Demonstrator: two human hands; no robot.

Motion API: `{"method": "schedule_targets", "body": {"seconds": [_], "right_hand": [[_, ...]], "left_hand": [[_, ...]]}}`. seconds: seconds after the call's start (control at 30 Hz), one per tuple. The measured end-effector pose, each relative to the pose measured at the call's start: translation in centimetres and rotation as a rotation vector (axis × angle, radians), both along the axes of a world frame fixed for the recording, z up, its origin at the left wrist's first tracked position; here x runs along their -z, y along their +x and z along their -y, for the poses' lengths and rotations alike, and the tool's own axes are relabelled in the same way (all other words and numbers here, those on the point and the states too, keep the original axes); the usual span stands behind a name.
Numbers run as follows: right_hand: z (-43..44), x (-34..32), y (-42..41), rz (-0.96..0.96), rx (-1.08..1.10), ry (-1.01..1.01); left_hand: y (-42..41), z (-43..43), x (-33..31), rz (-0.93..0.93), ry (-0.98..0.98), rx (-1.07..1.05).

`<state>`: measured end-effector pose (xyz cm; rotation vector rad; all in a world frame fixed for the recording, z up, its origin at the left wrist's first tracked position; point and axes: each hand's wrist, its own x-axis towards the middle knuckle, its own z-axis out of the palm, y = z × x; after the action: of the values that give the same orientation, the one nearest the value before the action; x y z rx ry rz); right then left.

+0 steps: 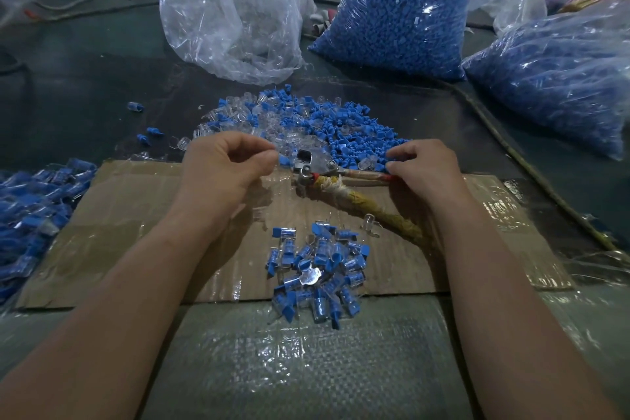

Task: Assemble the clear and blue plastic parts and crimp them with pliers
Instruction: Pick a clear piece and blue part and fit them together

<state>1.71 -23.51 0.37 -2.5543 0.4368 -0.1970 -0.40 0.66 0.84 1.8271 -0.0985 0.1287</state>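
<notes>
A loose heap of clear and blue plastic parts [300, 123] lies past the cardboard sheet [143, 232]. The pliers [317, 169] rest at the cardboard's far edge, jaws pointing left, with one handle wrapped in yellow cloth [375, 211]. My left hand [225, 167] hovers by the jaws, its fingers curled and pinching a small blue part at the fingertips. On the right, my right hand [426, 167] has its fingers curled over the upper red-tipped handle at the heap's edge. Several joined clear-and-blue pieces [320, 269] sit piled on the near cardboard.
Another heap of joined pieces [30, 215] lies at the left edge. A clear bag [235, 10] stands at the back, beside two full bags of blue parts [402, 7] [559, 78]. A few stray parts [150, 135] lie left of the heap.
</notes>
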Motion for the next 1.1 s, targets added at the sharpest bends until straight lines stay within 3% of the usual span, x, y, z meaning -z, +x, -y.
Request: {"method": "schedule_targets", "body": {"seconds": [0.5, 0.7, 0.77, 0.9, 1.1], "right_hand": [[0.0, 0.6, 0.0, 0.181, -0.005, 0.094], [-0.2, 0.5, -0.3, 0.23, -0.048, 0.075], [-0.5, -0.1, -0.7, 0.3, -0.037, 0.141], [-1.7, -1.8, -2.0, 0.383, -0.119, 0.49], [-4.9, -2.5, -3.4, 0.279, -0.376, 0.581]], "left_hand": [[-0.1, 0.2, -0.3, -0.257, -0.45, 0.154], [-0.1, 0.3, -0.2, -0.268, -0.494, 0.209], [-0.1, 0.3, -0.2, -0.275, -0.507, 0.215], [-0.1, 0.2, -0.2, -0.273, -0.483, 0.245], [-0.4, 0.5, -0.4, -0.252, -0.422, 0.276]]}}
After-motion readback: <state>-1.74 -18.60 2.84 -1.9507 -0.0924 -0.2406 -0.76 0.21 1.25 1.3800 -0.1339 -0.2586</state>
